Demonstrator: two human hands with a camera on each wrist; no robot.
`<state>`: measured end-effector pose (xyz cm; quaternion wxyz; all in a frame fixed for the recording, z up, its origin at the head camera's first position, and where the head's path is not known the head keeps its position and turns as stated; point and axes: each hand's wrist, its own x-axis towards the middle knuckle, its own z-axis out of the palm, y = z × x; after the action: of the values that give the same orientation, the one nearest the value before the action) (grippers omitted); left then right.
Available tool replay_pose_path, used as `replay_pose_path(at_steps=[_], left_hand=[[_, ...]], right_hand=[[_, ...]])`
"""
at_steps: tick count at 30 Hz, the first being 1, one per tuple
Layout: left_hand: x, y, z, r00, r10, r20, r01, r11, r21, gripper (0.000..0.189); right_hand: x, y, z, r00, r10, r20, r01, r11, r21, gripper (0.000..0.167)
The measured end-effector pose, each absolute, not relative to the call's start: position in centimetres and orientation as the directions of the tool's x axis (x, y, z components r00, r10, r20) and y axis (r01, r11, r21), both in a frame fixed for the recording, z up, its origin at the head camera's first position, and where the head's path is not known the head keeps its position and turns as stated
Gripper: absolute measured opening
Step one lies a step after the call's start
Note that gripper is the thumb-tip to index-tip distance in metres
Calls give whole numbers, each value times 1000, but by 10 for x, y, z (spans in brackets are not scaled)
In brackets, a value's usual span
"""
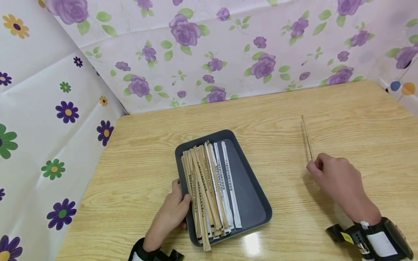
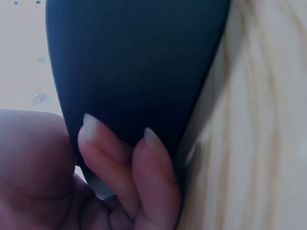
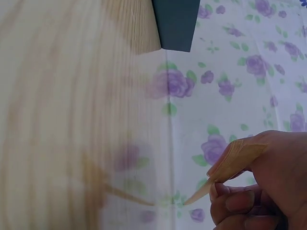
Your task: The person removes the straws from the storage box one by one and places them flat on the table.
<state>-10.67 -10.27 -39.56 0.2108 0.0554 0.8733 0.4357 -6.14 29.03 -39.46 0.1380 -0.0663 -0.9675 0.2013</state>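
Note:
My left hand (image 1: pixel 171 210) grips the left side of a dark grey tray (image 1: pixel 249 197), its thumb at the rim. In the left wrist view two fingertips (image 2: pixel 153 158) curl against the tray's dark outer surface (image 2: pixel 139 57). Brown paper-wrapped straws (image 1: pixel 202 192) lie bunched in the tray's left half, with several white-wrapped straws (image 1: pixel 231 185) beside them. To the right of the tray, my right hand (image 1: pixel 343 181) pinches one brown-wrapped straw (image 1: pixel 306 137), which points toward the back wall. The right wrist view shows its wrapper end (image 3: pixel 240 160) against the hand.
A wood-grain table (image 1: pixel 140 159) lies under everything. Purple-flowered cloth (image 1: pixel 209 65) hangs behind its back edge, and daisy-patterned cloth (image 1: pixel 36 141) stands to the left. Each wrist wears a black strap; the right one (image 1: pixel 372 239) carries a camera.

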Motion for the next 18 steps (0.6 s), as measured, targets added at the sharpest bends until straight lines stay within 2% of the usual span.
replay_pose_path(at_steps=[11,18], left_hand=[[-108,-102,-394,-909,277,-313,-80,619,781,55],[-107,-103,-395,-905,274,-325,-91,622,777,56]], right_hand=[[-62,297,-396,-962,203,182,109,898,-425,26],[-61,299,-396,-973,223,63,178,893,-414,31]])
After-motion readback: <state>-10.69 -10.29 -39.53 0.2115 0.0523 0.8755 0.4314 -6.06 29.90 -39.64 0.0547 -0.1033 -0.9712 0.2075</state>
